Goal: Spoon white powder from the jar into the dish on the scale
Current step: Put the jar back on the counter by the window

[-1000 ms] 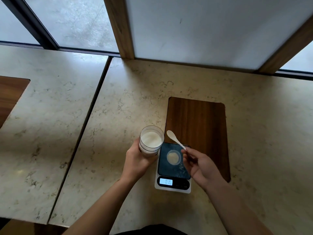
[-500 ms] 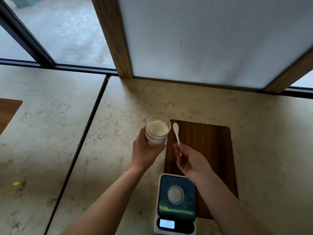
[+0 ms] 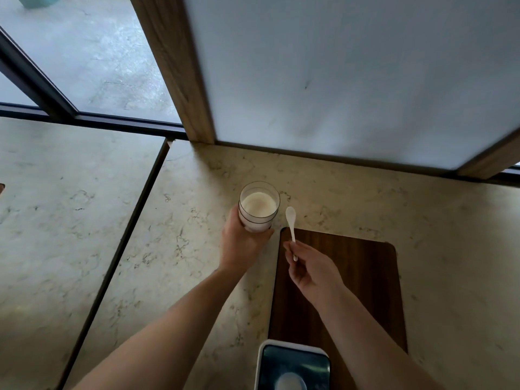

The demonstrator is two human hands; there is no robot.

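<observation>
Nearest, bottom edge: scale (image 3: 292, 361), white rim, dark glass top, cut off by the frame. It sits partly on the wooden board (image 3: 351, 277), partly on the bench (image 3: 174, 249). Dish (image 3: 290, 381) on the scale platform, only its far part visible, pale contents.

Right hand (image 3: 312, 270) above the board's near-left area, grip closed: fingertips pinch the handle end of the white spoon (image 3: 291, 224). Spoon points away from the person, bowl just beside the jar's right side, apart from it. Can't tell whether the bowl carries powder.

Left hand (image 3: 242, 243) grip wrapped around the lower part of the jar (image 3: 258, 211), on its near-left side. Jar upright, open top, clear glass, white powder (image 3: 259, 204) inside near the rim. Can't tell if the jar base touches the bench.

Farthest: wooden post (image 3: 174, 68), pale wall panel (image 3: 351, 74), window (image 3: 84, 52) at left.
</observation>
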